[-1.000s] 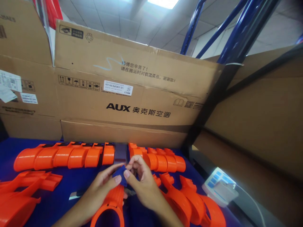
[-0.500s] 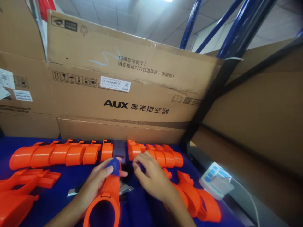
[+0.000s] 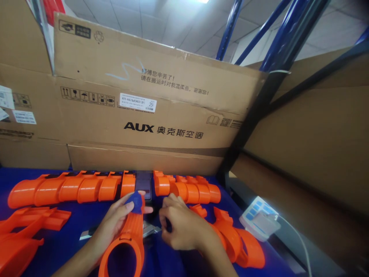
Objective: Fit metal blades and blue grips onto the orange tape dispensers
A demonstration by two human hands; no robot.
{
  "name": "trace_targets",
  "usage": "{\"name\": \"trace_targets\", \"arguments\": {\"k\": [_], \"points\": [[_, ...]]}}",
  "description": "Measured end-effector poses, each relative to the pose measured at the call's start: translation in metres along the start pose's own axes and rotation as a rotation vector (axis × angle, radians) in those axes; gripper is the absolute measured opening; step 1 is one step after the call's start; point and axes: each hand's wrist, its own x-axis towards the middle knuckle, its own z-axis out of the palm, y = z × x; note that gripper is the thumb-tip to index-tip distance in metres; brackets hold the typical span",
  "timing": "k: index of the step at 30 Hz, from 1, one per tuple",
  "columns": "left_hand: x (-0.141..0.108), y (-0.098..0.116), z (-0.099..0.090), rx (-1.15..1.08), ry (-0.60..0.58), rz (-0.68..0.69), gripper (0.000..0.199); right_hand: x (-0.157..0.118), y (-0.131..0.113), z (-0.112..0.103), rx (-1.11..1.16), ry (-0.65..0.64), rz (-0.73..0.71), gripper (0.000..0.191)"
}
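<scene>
The left hand [image 3: 113, 218], just below the middle of the frame and left of centre, is closed around the upper end of an orange holder [image 3: 134, 226], its thumb pressing a small blue patch [image 3: 136, 201] against that end; a couple of fingertips show past the holder's right side. The holder runs down from this grip to a round ring at the bottom edge of the frame, the ring's opening towards the camera. The right hand [image 3: 182, 220] is just right of centre, apart from the holder, with its fingers curled inward; whether they pinch anything cannot be told, since the back of the hand hides the fingertips. Between the hands, a shiny silver item [image 3: 150, 229] lies partly hidden behind the holder, and a flat metal strip [image 3: 85, 235] shows left of the left forearm. Across the blue cloth [image 3: 66, 254], a row of orange cuffs [image 3: 67, 189] stands at left, a dark flat panel [image 3: 143, 184] in the middle, and further orange pieces [image 3: 193, 192] to its right. More orange parts lie at lower left [image 3: 17, 246] and lower right [image 3: 250, 246], the latter near a white box [image 3: 259, 221] with a cable. Printed cardboard [image 3: 161, 154] rises behind.
</scene>
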Motion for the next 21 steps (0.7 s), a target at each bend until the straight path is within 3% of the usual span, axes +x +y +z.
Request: {"name": "trace_targets", "arguments": {"k": [12, 17, 21], "points": [[0.002, 0.001, -0.002, -0.011, -0.031, -0.016, 0.056, -0.001, 0.001, -0.001, 0.072, -0.063, 0.031, 0.016], [0.003, -0.002, -0.001, -0.082, -0.104, -0.011, 0.049, -0.005, -0.003, -0.008, 0.271, 0.021, 0.031, 0.016], [-0.003, -0.005, -0.003, -0.054, -0.186, -0.003, 0.043, -0.002, -0.009, -0.005, 0.568, 0.179, 0.068, 0.02]]}}
